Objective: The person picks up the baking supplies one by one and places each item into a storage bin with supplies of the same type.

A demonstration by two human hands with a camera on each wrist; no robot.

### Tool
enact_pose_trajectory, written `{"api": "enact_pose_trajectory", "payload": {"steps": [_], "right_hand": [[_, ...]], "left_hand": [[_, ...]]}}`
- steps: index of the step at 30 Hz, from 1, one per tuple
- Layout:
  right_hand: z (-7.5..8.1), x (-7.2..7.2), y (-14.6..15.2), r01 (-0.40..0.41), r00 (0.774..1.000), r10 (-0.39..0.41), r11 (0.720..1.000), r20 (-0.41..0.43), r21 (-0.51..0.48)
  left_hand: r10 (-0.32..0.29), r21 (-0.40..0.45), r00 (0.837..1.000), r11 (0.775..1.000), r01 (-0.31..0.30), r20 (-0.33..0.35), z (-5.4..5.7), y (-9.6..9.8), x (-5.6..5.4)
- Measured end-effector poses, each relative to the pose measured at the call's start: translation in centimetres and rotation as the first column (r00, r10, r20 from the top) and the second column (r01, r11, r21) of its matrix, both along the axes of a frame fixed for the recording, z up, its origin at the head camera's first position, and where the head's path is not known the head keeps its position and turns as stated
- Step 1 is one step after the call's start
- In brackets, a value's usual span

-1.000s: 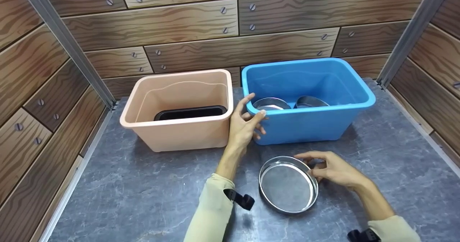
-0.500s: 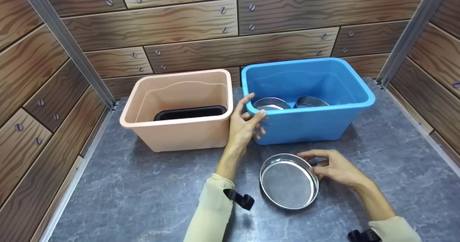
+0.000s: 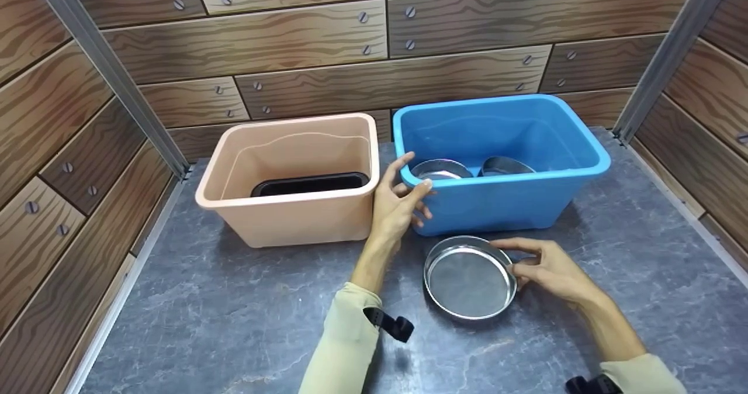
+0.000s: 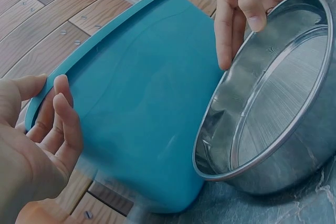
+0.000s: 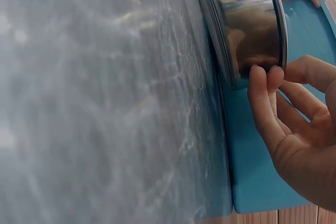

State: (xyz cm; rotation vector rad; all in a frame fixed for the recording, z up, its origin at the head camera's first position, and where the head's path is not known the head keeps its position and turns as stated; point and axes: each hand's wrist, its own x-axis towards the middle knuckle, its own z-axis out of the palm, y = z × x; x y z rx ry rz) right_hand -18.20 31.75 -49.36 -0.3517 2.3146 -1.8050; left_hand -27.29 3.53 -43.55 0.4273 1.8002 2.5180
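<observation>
My right hand [image 3: 546,268] pinches the right side of a shiny round metal pan [image 3: 467,283]. In the right wrist view the fingertips press its outer wall [image 5: 252,24] while the thumb lies at the rim. The pan, with a grey flat bottom inside a bright ring, is in front of the blue plastic bin [image 3: 497,201]. My left hand [image 3: 394,204] grips that bin's near left corner. Its thumb and fingers bend around the rim [image 4: 50,85] in the left wrist view. Inside the bin are another round metal pan [image 3: 441,169] and a tilted metal piece [image 3: 504,165], both partly hidden by the front wall.
Left of the blue bin stands a peach plastic bin [image 3: 310,218] holding a black container [image 3: 312,183], mostly hidden. Both bins stand on the grey marbled tabletop [image 3: 193,312] before a wood-patterned back wall [image 3: 304,37], with side walls left and right.
My right hand has moved the round pan away from me, up to the blue bin's front. The left hand has stayed on the bin's corner.
</observation>
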Motion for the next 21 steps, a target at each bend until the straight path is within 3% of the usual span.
{"api": "enact_pose_trajectory", "payload": {"steps": [21], "right_hand": [[0.29,0.26,0.23,0.049,0.999,-0.049,0.996,-0.002,-0.079]], "left_hand": [[-0.002,0.005,1.0,1.0,0.002,0.012,-0.03,0.01,0.01]]}}
